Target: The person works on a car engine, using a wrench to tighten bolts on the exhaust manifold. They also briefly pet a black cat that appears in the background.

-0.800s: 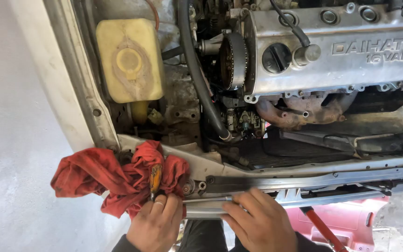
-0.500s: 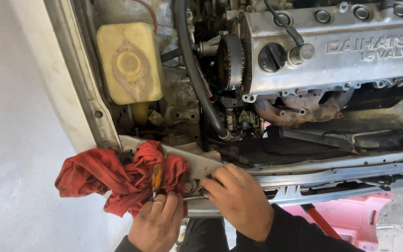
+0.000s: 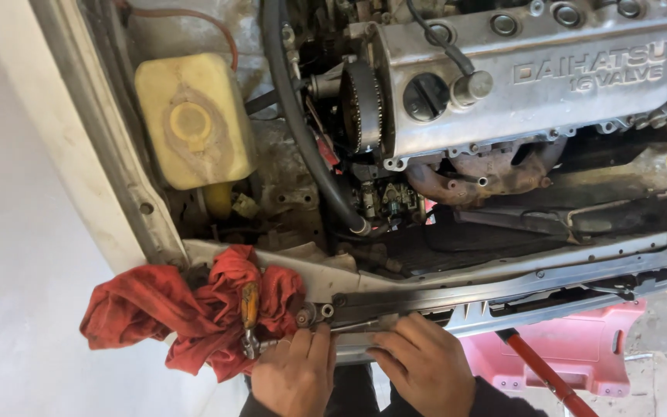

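My left hand is curled around the shaft of a small chrome tool, whose head pokes out to the left against a red rag. An orange-handled screwdriver lies on the rag just above that hand. My right hand rests beside it with its fingertips on the grey front crossmember near two bolts. Nothing shows in that hand. What my palms cover is hidden.
An open engine bay lies above, with a silver valve cover, a toothed pulley, a thick black hose and a yellowed fluid tank. A pink case and a red-handled tool lie below right. The white fender borders the left.
My right hand reached up-left to the bolts by the rag, then came back down onto the crossmember's front edge. My left hand stayed by the rag. The view moved closer.
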